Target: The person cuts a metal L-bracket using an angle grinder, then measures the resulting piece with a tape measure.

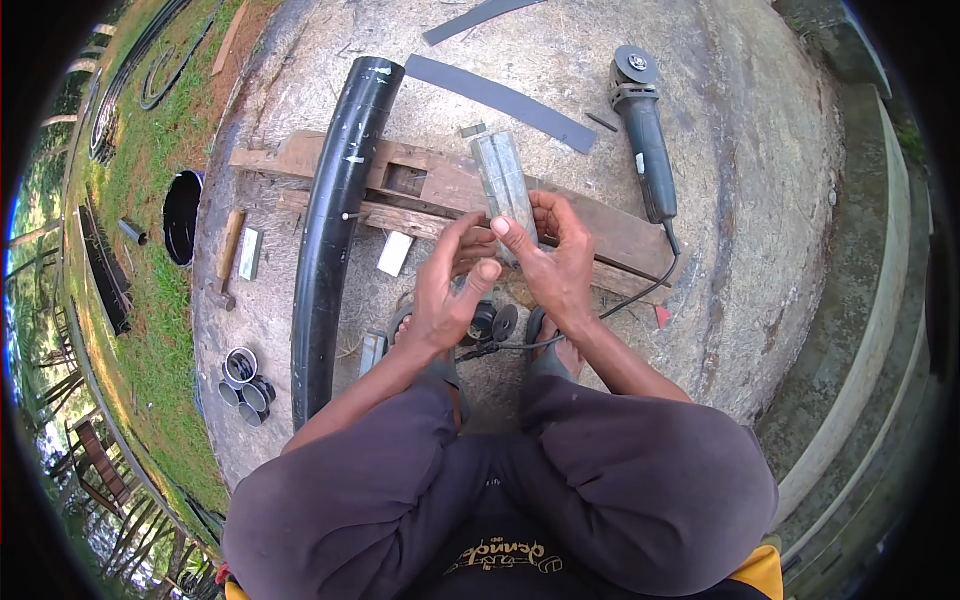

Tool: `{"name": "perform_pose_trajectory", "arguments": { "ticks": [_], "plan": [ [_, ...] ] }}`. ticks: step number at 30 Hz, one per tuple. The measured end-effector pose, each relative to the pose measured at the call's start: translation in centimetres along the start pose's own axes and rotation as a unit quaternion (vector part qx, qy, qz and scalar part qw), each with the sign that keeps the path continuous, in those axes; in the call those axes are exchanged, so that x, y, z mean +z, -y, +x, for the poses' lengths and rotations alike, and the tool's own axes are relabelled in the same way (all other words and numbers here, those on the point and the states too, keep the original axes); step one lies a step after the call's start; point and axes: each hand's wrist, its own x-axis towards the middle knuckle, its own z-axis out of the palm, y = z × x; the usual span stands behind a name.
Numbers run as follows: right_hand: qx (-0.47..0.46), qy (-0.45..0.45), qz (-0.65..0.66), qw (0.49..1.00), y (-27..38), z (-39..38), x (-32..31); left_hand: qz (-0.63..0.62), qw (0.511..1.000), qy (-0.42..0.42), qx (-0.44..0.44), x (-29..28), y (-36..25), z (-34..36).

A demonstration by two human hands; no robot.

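Two long grey metal bars, side by side and tilted away from me, are gripped in my right hand, its thumb on their lower part. My left hand is beside their lower end, fingers curved and apart from the thumb; whether its fingertips touch the bars is unclear. Beneath lie weathered wooden planks, with a long black pipe crossing them on the left. A white block lies below the planks. An angle grinder rests at the right, its cord running toward my feet.
Grey strips lie at the back. A hammer, a pale block and several short pipe pieces are on the left of the concrete slab. Grass with a black bucket borders it; a concrete edge curves along the right.
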Motion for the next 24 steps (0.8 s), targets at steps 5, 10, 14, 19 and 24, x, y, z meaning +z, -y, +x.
{"name": "perform_pose_trajectory", "arguments": {
  "ticks": [5, 10, 14, 19, 24],
  "plan": [
    [-0.080, 0.052, -0.104, 0.990, -2.5, 1.2, -1.1, -0.086, 0.985, 0.042, -0.142, -1.5, 0.3, 4.6],
    [-0.057, 0.004, -0.232, 0.971, -2.0, 5.7, -5.6, 0.180, 0.975, 0.050, -0.117, -4.5, 2.2, 8.0],
    [-0.048, -0.190, -0.541, 0.818, -2.8, 11.3, -12.2, 0.336, 0.940, 0.054, -0.014, -4.3, 2.8, 10.4],
    [0.057, -0.103, -0.516, 0.848, -6.5, 17.3, -16.4, 0.430, 0.900, -0.011, 0.066, -3.5, 1.9, 10.5],
    [0.123, -0.010, -0.453, 0.883, -6.6, 20.5, -17.7, 0.442, 0.885, -0.055, 0.134, -2.8, 0.2, 8.4]
  ]
}}
